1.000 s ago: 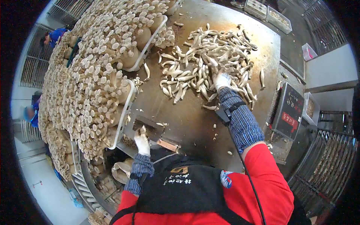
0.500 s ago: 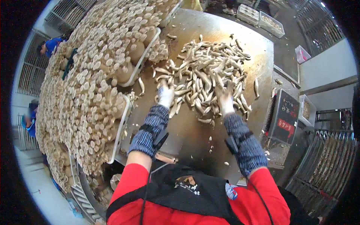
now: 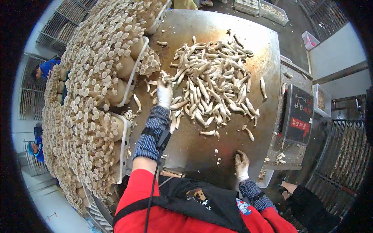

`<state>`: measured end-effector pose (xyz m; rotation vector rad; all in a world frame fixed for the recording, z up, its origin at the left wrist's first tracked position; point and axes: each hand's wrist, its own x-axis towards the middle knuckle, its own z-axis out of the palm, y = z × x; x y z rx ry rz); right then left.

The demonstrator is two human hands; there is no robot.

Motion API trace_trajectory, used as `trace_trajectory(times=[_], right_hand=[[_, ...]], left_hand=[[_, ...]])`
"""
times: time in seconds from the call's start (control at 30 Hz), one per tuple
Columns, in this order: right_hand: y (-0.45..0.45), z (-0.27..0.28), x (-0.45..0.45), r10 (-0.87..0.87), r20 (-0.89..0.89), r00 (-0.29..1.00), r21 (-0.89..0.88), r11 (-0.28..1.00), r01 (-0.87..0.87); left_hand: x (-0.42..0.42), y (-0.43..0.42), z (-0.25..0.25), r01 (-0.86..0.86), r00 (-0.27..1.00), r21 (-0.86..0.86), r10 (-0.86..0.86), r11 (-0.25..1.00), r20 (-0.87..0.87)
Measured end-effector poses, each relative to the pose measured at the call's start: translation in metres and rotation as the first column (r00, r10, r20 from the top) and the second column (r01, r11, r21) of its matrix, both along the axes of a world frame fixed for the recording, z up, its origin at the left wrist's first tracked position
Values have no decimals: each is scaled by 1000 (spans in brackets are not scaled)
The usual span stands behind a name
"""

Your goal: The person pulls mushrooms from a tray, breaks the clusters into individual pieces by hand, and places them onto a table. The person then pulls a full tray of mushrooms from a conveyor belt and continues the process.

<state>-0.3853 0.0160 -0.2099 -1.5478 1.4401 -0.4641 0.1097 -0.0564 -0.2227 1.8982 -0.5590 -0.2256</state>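
My left hand (image 3: 164,94), in a white glove with soiled fingertips, is at the left edge of a loose pile of pale, long-stemmed mushrooms (image 3: 211,79). Its fingers are closed around mushrooms (image 3: 165,73) whose ends show past the fingertips; how many is unclear. Near the front edge of the metal table (image 3: 194,143), my right hand (image 3: 241,166) wears a similar glove. Its fingers are bent but apart, with nothing visible in them, and it is away from the pile. A few single mushrooms (image 3: 263,87) lie around the pile.
Crates (image 3: 126,147) packed with dense mushroom clusters (image 3: 89,101) are stacked high along the left. A dark scale-like board (image 3: 298,114) with red and white writing stands at the right. White bins (image 3: 321,100) sit beyond it. Two people in blue (image 3: 46,69) are behind the stacks; dark clothing (image 3: 314,209) shows lower right.
My right hand has left the pile and drawn back to the table's front edge. My left hand has shifted slightly left, with mushrooms in its fingers. A person's dark clothing now shows lower right.
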Motion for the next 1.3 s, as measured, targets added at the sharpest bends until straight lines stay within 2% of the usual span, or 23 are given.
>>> trace_trajectory(times=[0.23, 0.3, 0.33, 0.4, 0.47, 0.5, 0.57, 0.6, 0.63, 0.67, 0.7, 0.77, 0.9, 0.93, 0.97, 1.0, 1.03, 1.07, 1.13, 1.17, 1.2, 1.23, 1.3], right_hand=[[-17, 1, 79, 236, 190, 953, 106, 960, -259], [-16, 0, 108, 418, 48, 907, -241, 886, -396], [-14, 1, 127, 424, 133, 896, -153, 902, -404], [-17, 37, 173, 609, 28, 793, -367, 744, -558], [-27, 46, 227, 654, -119, 747, -508, 607, -611], [-36, 43, 259, 649, -182, 738, -535, 565, -629], [-59, 17, 322, 592, -292, 752, -587, 509, -629], [-72, 9, 352, 562, -352, 749, -508, 557, -657], [-86, 4, 383, 534, -413, 738, -429, 601, -675], [-103, 5, 410, 555, -498, 666, -242, 648, -722], [-118, 5, 430, 583, -569, 580, -46, 681, -731], [-124, 20, 447, 571, -613, 546, 28, 707, -707], [-99, 40, 427, 552, -482, 681, -79, 747, -660], [-110, -20, 415, 576, -461, 675, -182, 684, -707], [-67, 11, 391, 480, -221, 849, -347, 775, -529], [-37, 21, 368, 561, -146, 815, -375, 731, -570], [1, 27, 345, 598, -156, 786, -746, 450, -490], [44, 62, 313, 691, 121, 713, -201, 720, -664], [106, 23, 256, 759, 336, 558, -178, 633, -753], [138, 89, 236, 927, -179, 329, -446, 222, -867], [171, 108, 225, 962, 88, 259, -395, 273, -877], [190, 95, 207, 975, -28, 221, -552, 169, -816], [215, 96, 191, 981, -162, 110, -308, 56, -950]], left_hand=[[-54, 112, 60, -88, 728, -264, -119, 960, -676], [-57, 156, 24, 148, 964, -69, -160, 987, -214], [-66, 174, 51, 61, 761, 183, 73, 981, -645], [-91, 223, 43, 45, 813, 78, 9, 996, -583], [-105, 277, 32, -298, 329, -240, -136, 924, -934], [-126, 297, 51, -241, 552, -127, 28, 962, -833], [-149, 346, 73, -368, 520, -222, 2, 903, -854], [-154, 389, 34, -109, 849, -176, -1, 978, -529], [-164, 420, 23, -155, 830, -73, 90, 985, -551], [-175, 422, 58, -614, 435, -38, 298, 788, -850], [-180, 470, 24, -491, 582, -184, 163, 851, -797], [-191, 491, 46, -701, 325, -65, 237, 710, -916], [-196, 487, 46, -846, 272, -99, 266, 524, -925], [-199, 520, -18, -712, 446, -435, -124, 551, -887], [-196, 503, -11, -454, 699, -363, 73, 814, -711], [-188, 492, -37, -675, 411, -419, -163, 607, -897], [-187, 474, -5, -654, 396, -468, -258, 594, -881], [-187, 450, 31, -632, 388, -519, -345, 576, -855], [-187, 415, 51, -594, 417, -465, -244, 656, -876], [-186, 404, 71, -585, 422, -507, -296, 633, -857], [-191, 402, 75, -463, 486, -549, -319, 695, -814], [-194, 403, 87, -268, 572, -571, -349, 776, -742], [-210, 410, 95, -207, 641, -397, -183, 894, -746]])
